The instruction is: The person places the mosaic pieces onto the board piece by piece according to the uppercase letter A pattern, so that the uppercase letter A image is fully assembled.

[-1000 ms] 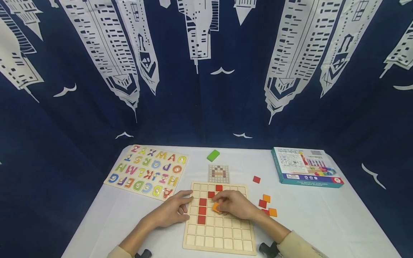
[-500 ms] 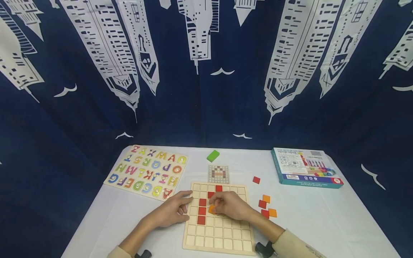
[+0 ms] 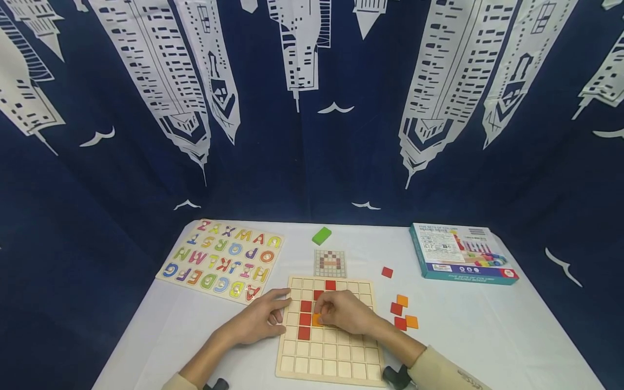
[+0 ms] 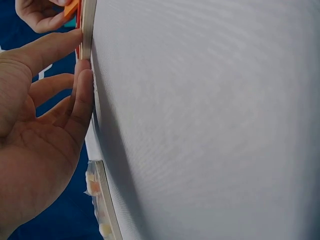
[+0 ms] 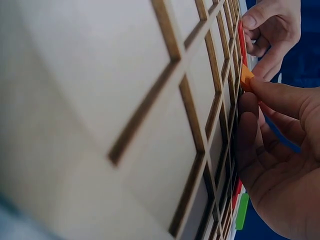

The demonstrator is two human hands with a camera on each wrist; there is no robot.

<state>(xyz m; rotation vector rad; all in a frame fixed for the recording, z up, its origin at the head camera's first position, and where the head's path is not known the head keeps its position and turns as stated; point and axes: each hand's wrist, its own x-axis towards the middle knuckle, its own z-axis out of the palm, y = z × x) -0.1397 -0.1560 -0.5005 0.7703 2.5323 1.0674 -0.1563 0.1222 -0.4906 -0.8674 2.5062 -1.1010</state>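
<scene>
A square wooden grid board (image 3: 331,353) lies in front of me, with several red tiles (image 3: 305,319) set in its upper left squares. My right hand (image 3: 348,313) is over the board, pinching an orange tile (image 3: 317,320) beside the middle red tiles. The right wrist view shows the thumb on that orange tile (image 5: 247,79), low against the grid; whether it sits fully in a square is unclear. My left hand (image 3: 257,319) touches the board's left edge with extended fingers, and in the left wrist view fingertips (image 4: 75,37) meet the board's side.
Loose red and orange tiles (image 3: 411,322) lie right of the board, with a single red tile (image 3: 387,272) farther back. A pattern card (image 3: 330,263) and a green block (image 3: 322,235) sit behind it. An alphabet puzzle (image 3: 219,260) is at left, a boxed set (image 3: 463,253) at right.
My right hand has shifted slightly left and down with the orange tile, which now lies flatter beside the red column. My left hand stays at the board's edge.
</scene>
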